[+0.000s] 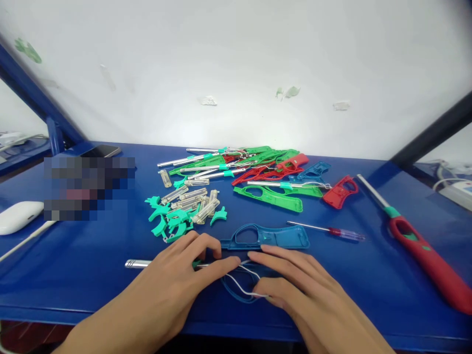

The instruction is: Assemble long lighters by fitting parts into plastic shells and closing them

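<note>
Two hands work close: the left hand [173, 275] bends over the metal tube [136, 264], which points sideways to the left, nearer this hand. The right hand [306, 285] touches white wire [239, 288], fingers slightly apart. Whether either pinches, I cannot tell. Below lies a blue frame [241, 299]; beyond, a blue shell [291, 236]. No writing is readable.

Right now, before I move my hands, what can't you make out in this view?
Head view:
- Metal tube: middle covered by your left hand.
- White wire: end hidden at your right hand.
- Nearer blue shell: mostly under your hands.
- Pixelated patch: contents masked.
- White rounded case: cut off by the left edge.
</note>
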A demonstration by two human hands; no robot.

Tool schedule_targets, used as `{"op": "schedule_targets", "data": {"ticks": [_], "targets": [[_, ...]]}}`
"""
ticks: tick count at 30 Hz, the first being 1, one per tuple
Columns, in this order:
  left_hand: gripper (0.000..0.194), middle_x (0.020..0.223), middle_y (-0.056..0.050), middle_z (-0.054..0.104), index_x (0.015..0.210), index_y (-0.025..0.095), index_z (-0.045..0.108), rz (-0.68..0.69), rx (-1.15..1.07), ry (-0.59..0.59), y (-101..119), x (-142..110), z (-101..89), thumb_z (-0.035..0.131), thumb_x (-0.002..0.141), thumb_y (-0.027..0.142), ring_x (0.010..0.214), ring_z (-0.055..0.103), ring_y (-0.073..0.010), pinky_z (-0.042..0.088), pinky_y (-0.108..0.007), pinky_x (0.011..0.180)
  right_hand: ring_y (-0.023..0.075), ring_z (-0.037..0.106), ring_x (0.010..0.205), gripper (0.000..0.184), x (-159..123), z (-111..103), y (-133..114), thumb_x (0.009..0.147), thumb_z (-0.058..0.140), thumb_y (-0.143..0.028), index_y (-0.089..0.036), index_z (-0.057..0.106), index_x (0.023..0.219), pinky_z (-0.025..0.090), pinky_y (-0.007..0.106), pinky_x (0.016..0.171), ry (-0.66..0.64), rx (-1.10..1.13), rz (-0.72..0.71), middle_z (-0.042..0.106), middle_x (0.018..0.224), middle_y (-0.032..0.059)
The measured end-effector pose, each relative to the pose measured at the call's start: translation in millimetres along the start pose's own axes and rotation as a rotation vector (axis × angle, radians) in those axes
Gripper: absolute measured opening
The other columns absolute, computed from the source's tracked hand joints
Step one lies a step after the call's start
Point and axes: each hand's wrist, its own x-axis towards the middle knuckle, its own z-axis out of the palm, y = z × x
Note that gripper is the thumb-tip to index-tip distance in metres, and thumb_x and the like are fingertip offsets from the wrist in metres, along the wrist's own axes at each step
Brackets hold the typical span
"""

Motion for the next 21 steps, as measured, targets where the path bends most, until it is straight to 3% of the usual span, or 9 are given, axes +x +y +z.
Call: {"op": "schedule_targets", "data": {"ticks": [5,12,21], "targets": [[0.100,0.137,-0.004,0.061,0.171,0.043,0.042,0.007,0.038,-0.017,2,0,-0.9,0.035,0.092,-0.016,0.127,0.062,-0.0191,0.053,-0.040,0.120,0.0157,0.072,0.143,0.031,1,1,0,0.118,0.046,-0.021,-0.035,0.074,0.117,0.066,0.031,0.108,-0.027,-0.007,-0.007,0.074,0.154,-0.0098],[0.104,0.144,-0.005,0.059,0.176,0.045,0.032,-0.021,0.029,-0.066,2,-2,-1.1,0.035,0.091,-0.016,0.133,0.060,-0.0209,0.052,-0.045,0.124,0.0158,0.076,0.137,0.029,-1,-2,3,0.117,0.050,-0.023,-0.036,0.075,0.118,0.067,0.029,0.105,-0.007,0.015,-0.014,0.081,0.142,-0.0122],[0.107,0.146,-0.005,0.059,0.174,0.044,0.040,-0.027,0.020,-0.047,-2,-6,6.2,0.035,0.088,-0.018,0.134,0.060,-0.0195,0.055,-0.037,0.121,0.0171,0.079,0.132,0.029,-7,4,10,0.120,0.050,-0.035,-0.035,0.079,0.122,0.066,0.029,0.107,-0.015,0.006,-0.063,0.085,0.136,-0.0048]]}}
